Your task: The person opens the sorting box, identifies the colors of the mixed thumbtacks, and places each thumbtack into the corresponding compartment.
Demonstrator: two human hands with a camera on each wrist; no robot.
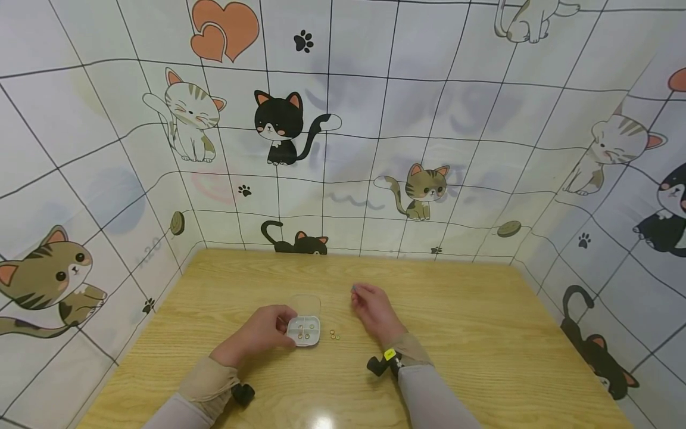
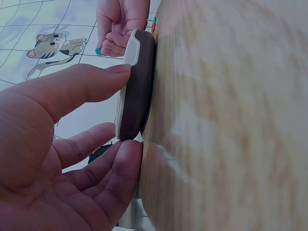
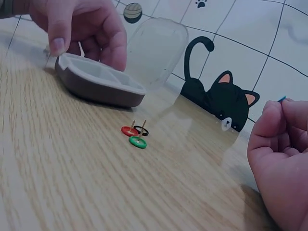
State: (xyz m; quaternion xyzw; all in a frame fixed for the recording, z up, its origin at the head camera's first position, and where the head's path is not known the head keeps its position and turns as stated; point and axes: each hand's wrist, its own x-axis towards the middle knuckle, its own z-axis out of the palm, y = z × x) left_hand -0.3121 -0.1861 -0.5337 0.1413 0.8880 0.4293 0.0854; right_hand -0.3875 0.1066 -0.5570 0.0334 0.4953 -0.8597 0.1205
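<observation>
A small pill box (image 1: 303,344) with a white divided inside and dark outer shell sits on the table, its clear lid (image 3: 156,53) standing open at the back. Several small gold-coloured tacks lie in its compartments in the head view. My left hand (image 1: 268,328) holds the box by its left side, thumb on the near edge and fingers at the far side. To the right of the box, my right hand (image 1: 375,311) is raised and pinches a blue thumbtack (image 3: 282,99) between thumb and fingertip. Between the hands lie a red thumbtack (image 3: 128,131), a black thumbtack (image 3: 143,131) and a green thumbtack (image 3: 138,142), points up.
The wooden table (image 1: 471,345) is enclosed at the back and sides by cat-printed sheeting (image 1: 364,113). Each wrist carries a strapped-on black camera, such as the left camera (image 1: 243,394).
</observation>
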